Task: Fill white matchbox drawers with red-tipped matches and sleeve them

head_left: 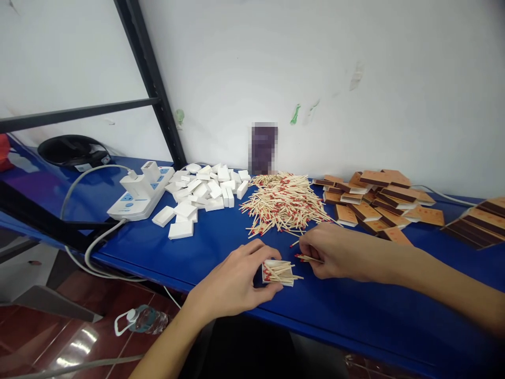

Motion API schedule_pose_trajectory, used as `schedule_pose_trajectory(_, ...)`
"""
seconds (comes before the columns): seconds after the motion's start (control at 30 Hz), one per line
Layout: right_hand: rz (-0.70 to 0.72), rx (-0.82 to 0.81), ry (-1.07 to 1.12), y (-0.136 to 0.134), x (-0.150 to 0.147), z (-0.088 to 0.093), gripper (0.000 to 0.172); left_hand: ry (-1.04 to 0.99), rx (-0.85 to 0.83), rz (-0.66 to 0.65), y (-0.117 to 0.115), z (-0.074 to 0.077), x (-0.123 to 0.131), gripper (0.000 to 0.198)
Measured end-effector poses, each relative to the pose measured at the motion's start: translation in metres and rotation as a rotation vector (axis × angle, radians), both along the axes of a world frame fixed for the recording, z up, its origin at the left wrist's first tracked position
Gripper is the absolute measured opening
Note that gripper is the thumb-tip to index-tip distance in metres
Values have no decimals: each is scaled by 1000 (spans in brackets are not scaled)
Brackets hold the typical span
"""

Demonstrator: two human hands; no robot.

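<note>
Left hand (242, 273): half-curled, gripping small white cardboard tray (289, 283), likely steadying it
Right hand (325, 247): closed, pinching red-tipped wooden matches (309, 258)

Left hand (242, 276) holds a matchbox tray (288, 283) — right hand (329, 250) pinches matches (310, 258).

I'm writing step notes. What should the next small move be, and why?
Probably moving the right hand left to lay its pinched matches in the white tray. The left hand holds it close by, open side up; the tray's matches mostly have red heads to the left, as the pinched ones do.
</note>
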State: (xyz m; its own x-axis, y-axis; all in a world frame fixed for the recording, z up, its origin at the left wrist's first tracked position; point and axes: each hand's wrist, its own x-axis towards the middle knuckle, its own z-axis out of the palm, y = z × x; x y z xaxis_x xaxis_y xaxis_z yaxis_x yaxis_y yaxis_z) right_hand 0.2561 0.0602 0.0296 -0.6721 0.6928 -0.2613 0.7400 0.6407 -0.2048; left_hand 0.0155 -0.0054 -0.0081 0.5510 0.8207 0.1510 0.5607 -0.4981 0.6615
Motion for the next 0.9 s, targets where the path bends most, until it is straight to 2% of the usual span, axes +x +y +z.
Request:
schedule_pose_trajectory(0.13, 8, 70, 86, -4, -7, 15, 4, -19, -27, 52, -1, -2, 0, 47)
schedule_pose_trajectory(0.27, 105, 27, 3, -16, -33, 23, 7, -59, -34, 67, 0, -3, 0, 42)
schedule_pose_trajectory(0.4, 222, 99, -57, -21, -58, 24, 12, -71, -21, 92, 2, -5, 0, 40)
schedule_pose_trajectory(0.5, 236, 75, -10, -21, -59, 28, 10, -61, -12, 107, 2, -6, -1, 42)
schedule_pose_trajectory(0.6, 162, 90, 192, -20, -45, 29, 6, -59, 14, 75, 2, -5, -1, 34)
schedule_pose_trajectory(0.7, 27, 155, 328, -22, -26, 18, 8, -44, 41, 41, 1, -3, 0, 26)
schedule_pose_trajectory(0.77, -7, 176, 390, -25, -14, 3, 14, -36, 44, 36, 1, -2, 0, 26)
schedule_pose_trajectory(0.9, 117, 138, 506, -28, 3, -26, 26, -11, 42, 32, -1, -2, 0, 28)
